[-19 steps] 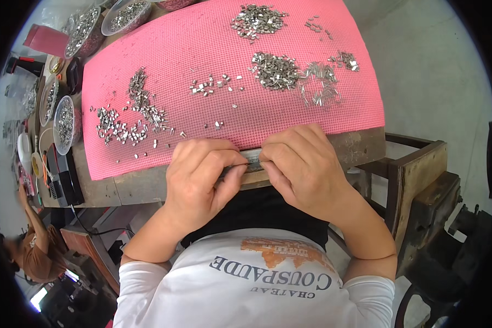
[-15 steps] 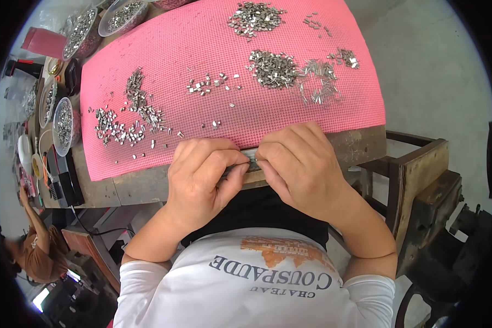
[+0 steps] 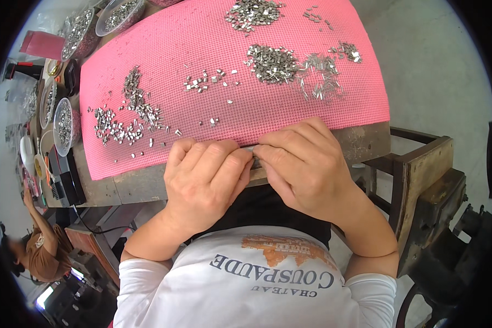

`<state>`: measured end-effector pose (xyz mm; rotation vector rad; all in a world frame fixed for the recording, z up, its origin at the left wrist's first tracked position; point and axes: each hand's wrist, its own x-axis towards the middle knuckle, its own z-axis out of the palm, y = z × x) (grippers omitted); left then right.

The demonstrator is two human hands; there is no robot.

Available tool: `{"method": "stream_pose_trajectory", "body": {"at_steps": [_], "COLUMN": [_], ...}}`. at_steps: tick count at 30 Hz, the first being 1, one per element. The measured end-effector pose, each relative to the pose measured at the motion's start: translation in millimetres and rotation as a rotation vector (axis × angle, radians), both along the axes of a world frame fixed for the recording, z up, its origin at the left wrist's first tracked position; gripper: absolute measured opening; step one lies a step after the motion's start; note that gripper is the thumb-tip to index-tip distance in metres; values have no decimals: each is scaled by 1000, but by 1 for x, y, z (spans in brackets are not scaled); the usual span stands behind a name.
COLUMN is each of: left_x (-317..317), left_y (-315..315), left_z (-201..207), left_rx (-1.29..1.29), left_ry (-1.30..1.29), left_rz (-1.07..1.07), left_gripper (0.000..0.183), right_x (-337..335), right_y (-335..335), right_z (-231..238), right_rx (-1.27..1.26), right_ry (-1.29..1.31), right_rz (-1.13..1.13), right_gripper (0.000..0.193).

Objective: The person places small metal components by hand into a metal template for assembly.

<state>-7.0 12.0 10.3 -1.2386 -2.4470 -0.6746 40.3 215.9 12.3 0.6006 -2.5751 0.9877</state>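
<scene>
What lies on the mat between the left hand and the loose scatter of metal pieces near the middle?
A few stray metal pieces lie on the pink mat between the left hand and the scatter; the head view shows this.

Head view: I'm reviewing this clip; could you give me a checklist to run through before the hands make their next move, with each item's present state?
1. Left hand and right hand brought close together at the table's near edge: ok.
2. Firm grip on the small metal part between them: cannot tell; the hands hide most of it.
3. Pink mat spread under the loose pieces: ok.
4. Middle pile of metal pieces kept apart from the thin pins: not ok; their edges meet.
5. Mat just beyond the hands free of strays: not ok; a few small pieces lie there.
</scene>
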Motion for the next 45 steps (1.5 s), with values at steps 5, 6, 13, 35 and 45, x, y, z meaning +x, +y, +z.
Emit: {"method": "stream_pose_trajectory", "body": {"at_steps": [5, 6, 13, 35, 45], "left_x": [3, 5, 14, 7, -19], "left_y": [4, 4, 12, 9, -31], "left_z": [6, 5, 1, 5, 5], "left_rx": [-41, -48, 14, 28, 89], "left_ry": [-47, -48, -10, -57, -238], "left_rz": [-10, -13, 16, 33, 114], "left_gripper": [30, 29, 29, 17, 28], "right_x": [0, 0, -3, -2, -2], "right_y": [6, 8, 13, 9, 10], "right_z": [-1, 0, -2, -2, 5], "right_rx": [-37, -29, 25, -69, -36], "right_ry": [-2, -5, -5, 32, 7], "right_rz": [-1, -5, 2, -69, -42], "right_gripper": [26, 26, 27, 24, 24]}}
